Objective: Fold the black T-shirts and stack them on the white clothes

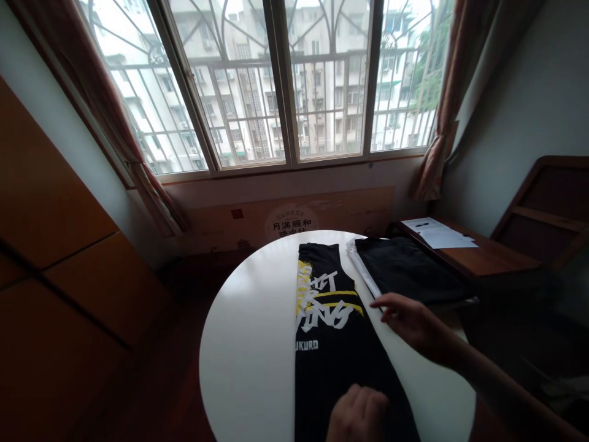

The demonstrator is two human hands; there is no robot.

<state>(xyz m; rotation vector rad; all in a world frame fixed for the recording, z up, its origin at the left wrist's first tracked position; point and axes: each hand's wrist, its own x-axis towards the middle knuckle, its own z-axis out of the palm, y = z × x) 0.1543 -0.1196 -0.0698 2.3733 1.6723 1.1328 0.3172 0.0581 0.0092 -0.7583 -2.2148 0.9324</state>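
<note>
A black sleeveless top (338,362) with white lettering and yellow bands lies flat, folded lengthwise into a narrow strip. Over its lower part is my left hand (359,414), closed, with the fingertips hidden underneath; whether it grips cloth cannot be seen. My right hand (411,322) hovers to the right of the top, index finger stretched out and the other fingers loosely bent, nothing visible in it. Beyond that hand lies a folded black garment (409,264) with a white edge. Both garments are on a round white table (248,337).
To the right stands a brown wooden side table (497,261) with white papers (439,233) on it, and a wooden chair (547,202) behind. A printed cardboard box (230,224) sits under the barred window (285,86). Wooden cabinets (55,307) line the left.
</note>
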